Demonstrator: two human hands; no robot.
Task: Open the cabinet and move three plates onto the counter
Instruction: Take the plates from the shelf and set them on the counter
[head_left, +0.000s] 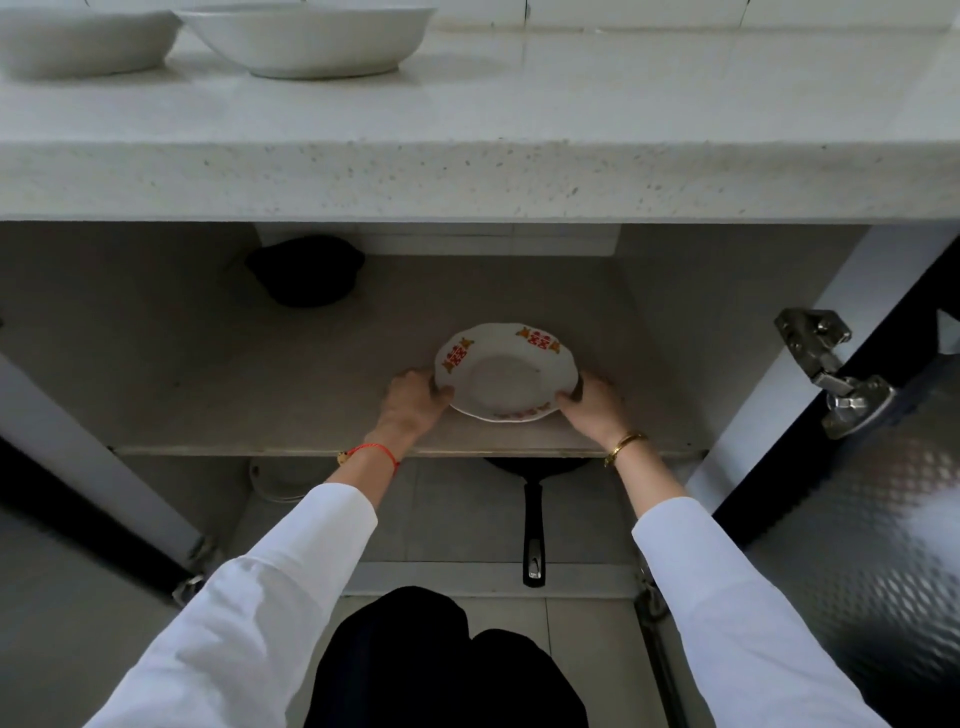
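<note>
The plate (506, 373) sits on the cabinet shelf (311, 415), below the counter (467, 156). The left hand (413, 397) clasps the plate's left rim and the right hand (592, 400) clasps its right rim, so the plate lies between them.

a pale speckled stone counter (467, 171) spans the top, with white wall tiles (623, 13) behind it. below the counter a grey shelf (208, 364) holds a black pot (305, 270) at its back. under the shelf, a black pan (534, 519) and a white vessel (275, 480) sit on grey floor tiles (457, 519). right of the shelf an open door (883, 519) shows embossed metal lining and a steel hinge (831, 369). light is soft and even.
</note>
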